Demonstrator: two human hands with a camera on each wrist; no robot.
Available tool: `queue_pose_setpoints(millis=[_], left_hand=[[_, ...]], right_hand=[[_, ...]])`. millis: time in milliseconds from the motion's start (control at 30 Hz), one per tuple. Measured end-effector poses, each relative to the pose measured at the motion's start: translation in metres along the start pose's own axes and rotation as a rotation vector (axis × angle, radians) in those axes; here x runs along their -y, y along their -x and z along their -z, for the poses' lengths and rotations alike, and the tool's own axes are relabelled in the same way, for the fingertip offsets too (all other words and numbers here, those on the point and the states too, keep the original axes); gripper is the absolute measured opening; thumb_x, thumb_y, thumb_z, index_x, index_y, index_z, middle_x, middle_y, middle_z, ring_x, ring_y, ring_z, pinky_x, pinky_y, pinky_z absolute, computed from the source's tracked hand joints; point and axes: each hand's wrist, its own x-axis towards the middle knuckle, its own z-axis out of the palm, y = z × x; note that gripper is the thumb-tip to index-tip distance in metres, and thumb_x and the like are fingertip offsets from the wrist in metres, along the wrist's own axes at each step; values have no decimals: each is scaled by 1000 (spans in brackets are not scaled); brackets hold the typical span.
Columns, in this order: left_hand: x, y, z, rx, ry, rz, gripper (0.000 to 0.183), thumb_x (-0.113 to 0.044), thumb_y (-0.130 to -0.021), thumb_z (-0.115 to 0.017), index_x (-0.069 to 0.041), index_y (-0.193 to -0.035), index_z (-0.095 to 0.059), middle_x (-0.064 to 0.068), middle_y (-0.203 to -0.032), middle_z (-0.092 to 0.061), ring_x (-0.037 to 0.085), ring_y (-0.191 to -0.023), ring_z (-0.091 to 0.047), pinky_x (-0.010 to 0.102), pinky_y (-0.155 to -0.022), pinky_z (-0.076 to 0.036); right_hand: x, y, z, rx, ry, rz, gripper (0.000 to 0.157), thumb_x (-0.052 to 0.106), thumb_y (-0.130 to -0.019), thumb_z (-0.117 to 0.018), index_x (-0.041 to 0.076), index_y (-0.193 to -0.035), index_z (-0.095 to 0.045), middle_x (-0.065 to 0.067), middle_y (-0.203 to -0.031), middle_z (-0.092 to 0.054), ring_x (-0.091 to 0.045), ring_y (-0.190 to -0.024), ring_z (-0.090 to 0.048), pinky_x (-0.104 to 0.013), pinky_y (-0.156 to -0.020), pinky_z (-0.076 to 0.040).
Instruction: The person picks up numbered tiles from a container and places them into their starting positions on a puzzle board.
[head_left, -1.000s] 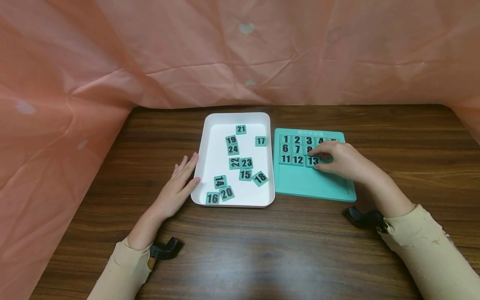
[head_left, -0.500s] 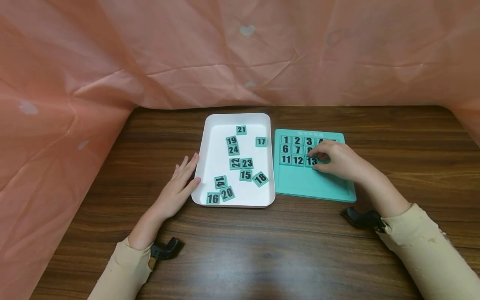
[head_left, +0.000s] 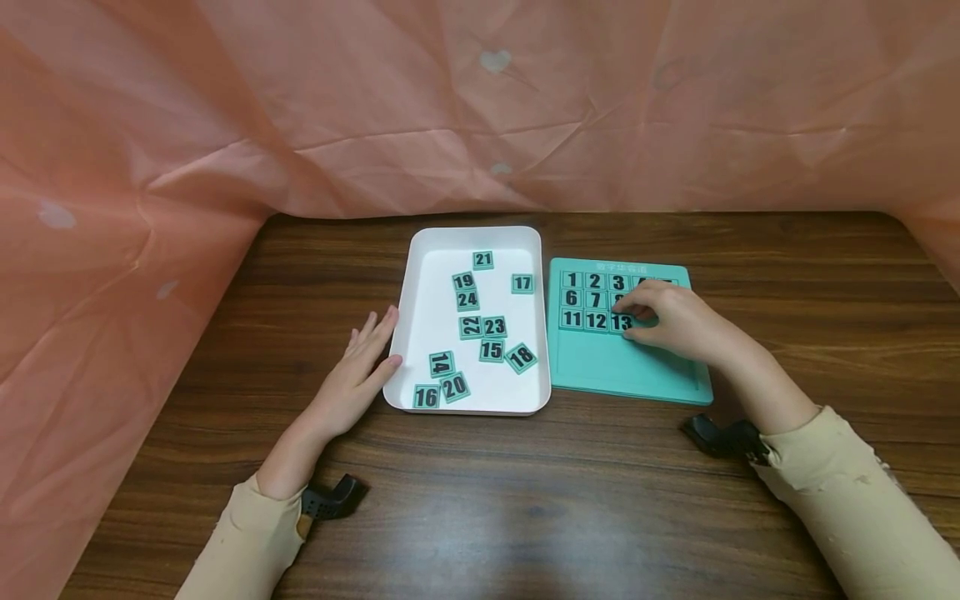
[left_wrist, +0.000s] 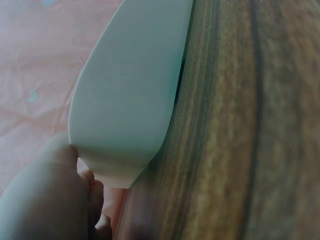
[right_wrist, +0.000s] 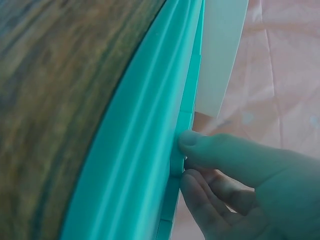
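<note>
In the head view my right hand (head_left: 678,323) pinches a green number tile marked 13 (head_left: 621,322), thumb at its near edge and fingers at its far edge. The tile lies on the turquoise number-puzzle board (head_left: 622,363), right beside tile 12 (head_left: 596,321). Rows of lower-numbered tiles lie above it, the right ones partly covered by the hand. From the right wrist view, the thumb (right_wrist: 192,140) touches the tile's side. My left hand (head_left: 351,380) rests with straight fingers against the left rim of a white tray (head_left: 406,292), whose outer wall (left_wrist: 130,85) fills much of the left wrist view.
Several loose tiles lie in the tray, among them 21 (head_left: 483,260), 17 (head_left: 522,284), 14 (head_left: 442,363) and 18 (head_left: 521,357). Tray and board stand side by side on a dark wooden table (head_left: 480,492). A pink curtain (head_left: 480,108) hangs behind.
Tile 13 has shifted slightly left in my right hand, narrowing the gap to tile 12. My left hand stays at the tray's rim.
</note>
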Motion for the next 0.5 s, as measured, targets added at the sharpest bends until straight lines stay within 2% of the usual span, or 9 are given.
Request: queue_pose_setpoints(millis=[500], left_hand=[[0, 0, 0, -5, 5, -7, 58, -34, -96, -41, -24, -146, -13, -3, -151, -14, 24, -139, -3, 48, -110, 0]], right_hand=[[8, 9, 24, -61, -10, -24, 31, 9, -77, -71, 7, -107, -65, -8, -104, -58, -22, -90, -56, -40, -73, -47]])
